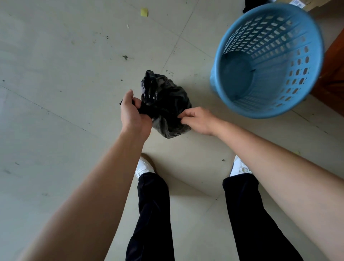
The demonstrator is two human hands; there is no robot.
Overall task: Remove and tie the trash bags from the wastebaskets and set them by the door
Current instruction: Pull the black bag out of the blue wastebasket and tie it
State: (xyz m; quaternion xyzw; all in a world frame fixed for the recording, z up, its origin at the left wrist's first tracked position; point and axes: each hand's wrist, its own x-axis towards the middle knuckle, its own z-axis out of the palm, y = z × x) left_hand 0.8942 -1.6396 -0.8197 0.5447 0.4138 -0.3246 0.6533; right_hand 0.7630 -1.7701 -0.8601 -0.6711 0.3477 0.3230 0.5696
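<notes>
Person as seen from above. Both forearms [104, 178] are bare along their whole visible length, as are the left hand [133, 113] and the right hand [198, 121]. Loose black trousers [152, 214] cover both legs, the hems falling over low white shoes: the left shoe [144, 166] plain white, the right shoe [239, 167] white with small greyish marks on its upper

No text is legible; the cardboard box's [316, 2] label [297, 3] is blurred.

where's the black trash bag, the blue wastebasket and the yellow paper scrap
black trash bag [167, 96], head view, crumpled middle of the bag
blue wastebasket [279, 46], head view, inner lattice wall
yellow paper scrap [144, 12], head view, its centre
</notes>
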